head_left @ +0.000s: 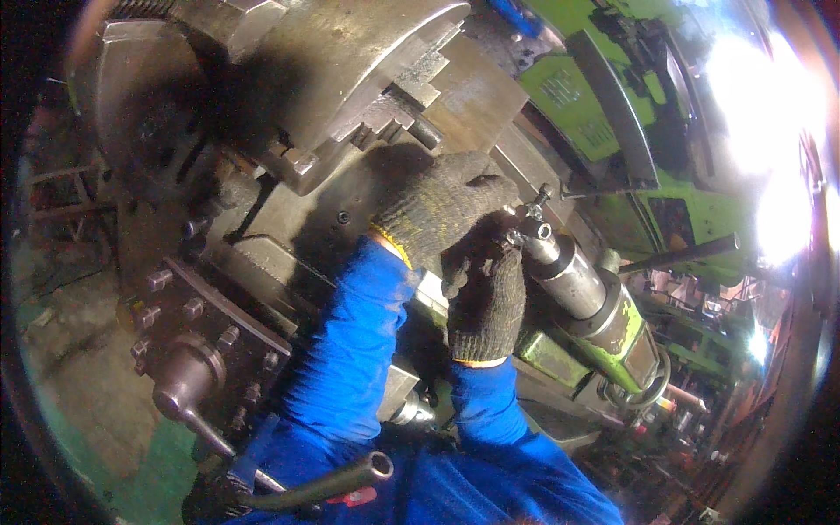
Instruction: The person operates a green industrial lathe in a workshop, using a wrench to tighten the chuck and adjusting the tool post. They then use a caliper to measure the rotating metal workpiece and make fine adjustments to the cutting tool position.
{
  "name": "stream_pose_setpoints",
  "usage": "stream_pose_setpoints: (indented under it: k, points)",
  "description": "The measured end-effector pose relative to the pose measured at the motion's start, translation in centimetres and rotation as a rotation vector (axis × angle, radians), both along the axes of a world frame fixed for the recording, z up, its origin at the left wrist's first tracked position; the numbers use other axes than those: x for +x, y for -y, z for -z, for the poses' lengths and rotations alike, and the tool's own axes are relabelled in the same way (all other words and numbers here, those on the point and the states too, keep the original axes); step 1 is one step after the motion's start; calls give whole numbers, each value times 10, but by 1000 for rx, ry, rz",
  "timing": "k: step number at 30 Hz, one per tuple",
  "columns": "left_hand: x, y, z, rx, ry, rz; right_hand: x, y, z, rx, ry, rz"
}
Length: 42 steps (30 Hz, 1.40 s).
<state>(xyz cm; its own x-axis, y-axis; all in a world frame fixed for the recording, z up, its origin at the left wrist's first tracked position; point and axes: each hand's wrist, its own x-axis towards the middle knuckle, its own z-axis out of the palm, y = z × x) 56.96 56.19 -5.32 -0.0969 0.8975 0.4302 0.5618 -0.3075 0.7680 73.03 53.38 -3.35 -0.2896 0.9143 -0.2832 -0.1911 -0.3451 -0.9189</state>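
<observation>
My left hand (442, 208), in a dark knitted glove with a yellow-edged cuff, is bent over with its fingers curled in toward the right. Just below it, my right hand (490, 302), in a matching glove, is closed with its fingertips raised. Both hands meet at the end of a bright steel tailstock quill (569, 280), against a small metal fitting (529, 232) with a round hole in it. A short bolt-like piece (543, 194) sticks up beside that fitting. Shadow and the gloves hide what lies between the fingers.
A large stepped-jaw lathe chuck (350, 70) fills the upper left. At the lower left is a tool post (188, 376) with several square-headed bolts and a long handle. A tubular lever (341, 479) lies near my left forearm. Green machinery (586, 105) stands beyond, under glaring light.
</observation>
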Motion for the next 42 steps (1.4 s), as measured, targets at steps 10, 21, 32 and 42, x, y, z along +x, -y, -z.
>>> stream_pose_setpoints:
  k: [10, 21, 32, 42]
  points:
    - [-2, 1, 3, 88, -105, -29, -6, -9, -10, 233, 374, -43]
    - [0, 1, 0, 43, -17, -7, -5, -7, 1, -140, -278, -16]
    - [1, 0, 7, 95, -28, -54, 14, -9, 6, -102, -215, -147]
    - [3, -3, -9, -233, 465, 68, 5, -7, 31, -38, -260, -48]
